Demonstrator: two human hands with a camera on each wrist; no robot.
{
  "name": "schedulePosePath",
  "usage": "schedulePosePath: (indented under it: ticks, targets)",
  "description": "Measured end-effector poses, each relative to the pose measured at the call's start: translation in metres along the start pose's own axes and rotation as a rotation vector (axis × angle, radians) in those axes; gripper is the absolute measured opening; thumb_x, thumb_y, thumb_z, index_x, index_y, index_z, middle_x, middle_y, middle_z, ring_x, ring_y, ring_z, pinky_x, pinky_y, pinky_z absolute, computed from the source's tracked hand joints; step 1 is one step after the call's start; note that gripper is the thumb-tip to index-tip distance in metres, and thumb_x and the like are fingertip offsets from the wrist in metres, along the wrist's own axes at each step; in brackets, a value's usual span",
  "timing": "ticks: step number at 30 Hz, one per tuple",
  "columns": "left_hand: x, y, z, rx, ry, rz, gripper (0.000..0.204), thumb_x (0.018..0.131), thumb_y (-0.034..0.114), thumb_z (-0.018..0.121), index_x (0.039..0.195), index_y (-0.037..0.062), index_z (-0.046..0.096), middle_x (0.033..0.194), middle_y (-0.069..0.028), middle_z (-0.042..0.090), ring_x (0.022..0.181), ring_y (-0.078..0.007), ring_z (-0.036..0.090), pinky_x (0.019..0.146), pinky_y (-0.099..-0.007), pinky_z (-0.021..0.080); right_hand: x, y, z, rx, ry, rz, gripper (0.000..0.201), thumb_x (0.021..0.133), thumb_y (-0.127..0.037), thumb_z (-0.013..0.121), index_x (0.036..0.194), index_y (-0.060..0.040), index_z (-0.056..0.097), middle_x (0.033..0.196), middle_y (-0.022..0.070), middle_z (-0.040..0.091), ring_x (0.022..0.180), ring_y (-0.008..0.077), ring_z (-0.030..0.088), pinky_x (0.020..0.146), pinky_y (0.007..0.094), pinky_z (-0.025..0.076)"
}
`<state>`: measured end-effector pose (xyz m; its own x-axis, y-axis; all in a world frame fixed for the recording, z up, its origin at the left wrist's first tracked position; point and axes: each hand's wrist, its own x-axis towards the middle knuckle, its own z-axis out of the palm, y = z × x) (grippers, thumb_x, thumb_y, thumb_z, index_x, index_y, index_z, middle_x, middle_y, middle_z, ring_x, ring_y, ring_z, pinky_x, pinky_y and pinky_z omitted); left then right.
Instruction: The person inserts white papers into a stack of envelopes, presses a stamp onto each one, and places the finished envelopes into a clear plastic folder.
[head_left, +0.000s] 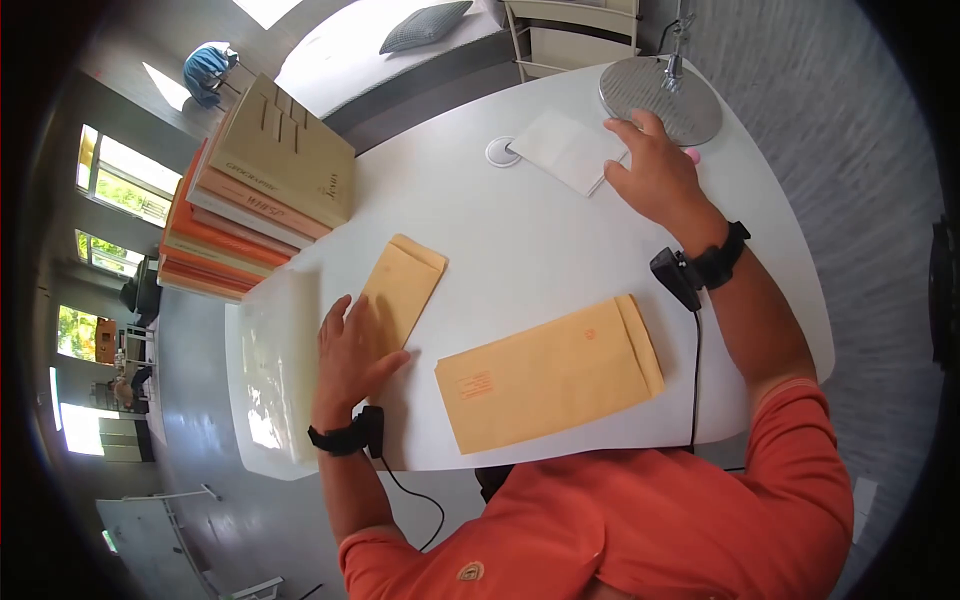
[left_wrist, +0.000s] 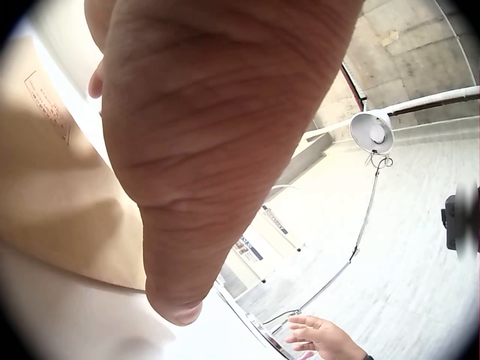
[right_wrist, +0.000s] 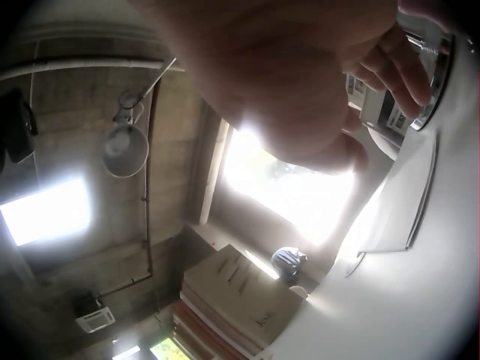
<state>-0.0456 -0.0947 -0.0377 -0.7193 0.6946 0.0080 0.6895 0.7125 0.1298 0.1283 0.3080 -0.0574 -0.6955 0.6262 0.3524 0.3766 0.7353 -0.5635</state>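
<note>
My left hand [head_left: 350,350] rests at the lower part of a narrow tan paper envelope [head_left: 405,285], fingers spread and thumb pointing right. To its right lies a larger tan envelope [head_left: 550,375] with red print at its left end and a flap on the right; the print also shows on the envelope [left_wrist: 49,109] in the left wrist view. At the far right, my right hand [head_left: 655,175] reaches over the edge of a flat, whitish translucent packet [head_left: 565,150], fingers loosely bent and nothing gripped. In the right wrist view the packet [right_wrist: 401,206] lies below the fingers.
A round metal lamp base [head_left: 655,95] stands just beyond my right hand, with a small pink object [head_left: 692,156] beside it. Upright books [head_left: 270,170] line the table's left back edge. A clear plastic sheet [head_left: 275,370] lies left of my left hand. A round cable grommet [head_left: 500,152] adjoins the packet.
</note>
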Motion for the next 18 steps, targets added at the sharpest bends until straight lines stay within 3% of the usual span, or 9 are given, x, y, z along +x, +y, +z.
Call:
schedulePosePath:
  ticks: [2,3,5,6,8,9,13,18]
  targets:
    - [-0.004,-0.001,-0.001,-0.036,0.05,0.056,0.085,0.069,0.027,0.088,0.142,0.0068,0.05,0.149,-0.0199,0.042,0.136,-0.0415,0.042,0.112,-0.0492,0.038,-0.002,-0.003,0.0,-0.135,0.14,-0.267,0.045,0.084,-0.023,0.068,0.125,-0.0034,0.065,0.135,0.0231,0.054,0.108,0.0355,0.064,0.096,0.0457,0.051]
    - [-0.007,0.0,-0.002,-0.063,0.102,0.11,0.081,0.07,0.031,0.087,0.139,0.0068,0.053,0.148,-0.0199,0.044,0.136,-0.0415,0.041,0.111,-0.0501,0.037,-0.003,-0.007,0.002,-0.144,0.137,-0.272,0.045,0.084,-0.023,0.068,0.125,-0.0034,0.065,0.135,0.0231,0.054,0.108,0.0355,0.064,0.096,0.0457,0.051]
    - [-0.01,0.013,-0.012,-0.083,0.138,0.194,0.076,0.072,0.03,0.086,0.137,0.0066,0.054,0.146,-0.0198,0.046,0.135,-0.0411,0.042,0.11,-0.0501,0.038,-0.007,-0.014,0.011,-0.116,0.152,-0.531,0.045,0.086,-0.029,0.069,0.123,-0.004,0.067,0.134,0.0221,0.056,0.121,0.0347,0.058,0.102,0.0445,0.047]
    - [-0.011,0.019,-0.016,-0.091,0.173,0.278,0.071,0.074,0.028,0.085,0.135,0.0064,0.056,0.145,-0.0196,0.047,0.134,-0.0407,0.044,0.109,-0.0501,0.039,-0.008,-0.014,0.013,-0.118,0.145,-0.538,0.045,0.086,-0.029,0.069,0.123,-0.004,0.067,0.134,0.0221,0.056,0.121,0.0347,0.058,0.102,0.0445,0.047]
    - [-0.007,0.029,-0.018,-0.093,0.178,0.306,0.068,0.077,0.027,0.083,0.135,0.0063,0.056,0.143,-0.0196,0.049,0.133,-0.0406,0.045,0.108,-0.0502,0.039,-0.008,-0.014,0.018,-0.125,-0.368,-0.3,0.042,0.087,-0.032,0.069,0.119,-0.0045,0.068,0.134,0.0202,0.058,0.125,0.0351,0.056,0.106,0.0448,0.044]
    - [-0.005,0.032,-0.02,-0.086,0.181,0.344,0.064,0.079,0.026,0.081,0.134,0.0062,0.056,0.142,-0.0197,0.05,0.132,-0.0405,0.046,0.108,-0.0503,0.039,-0.012,0.001,0.032,-0.164,-0.251,-0.357,0.04,0.089,-0.035,0.067,0.115,-0.0048,0.07,0.132,0.0196,0.06,0.127,0.0345,0.054,0.105,0.0459,0.044]
    - [0.01,0.011,0.008,-0.096,0.004,0.331,0.049,0.088,0.022,0.07,0.132,0.0034,0.057,0.141,-0.0202,0.052,0.131,-0.0396,0.048,0.11,-0.0482,0.038,-0.004,0.011,0.026,-0.171,-0.269,-0.315,0.039,0.091,-0.037,0.065,0.112,-0.0049,0.071,0.136,0.019,0.059,0.126,0.0345,0.054,0.106,0.046,0.044]
    - [-0.002,0.011,0.018,-0.109,0.03,0.31,0.048,0.088,0.02,0.07,0.13,0.0023,0.057,0.14,-0.0199,0.053,0.13,-0.0388,0.049,0.11,-0.0473,0.039,0.003,0.012,0.026,-0.175,-0.248,-0.329,0.038,0.091,-0.036,0.065,0.111,-0.0049,0.071,0.129,0.0168,0.061,0.122,0.0343,0.056,0.103,0.0455,0.045]
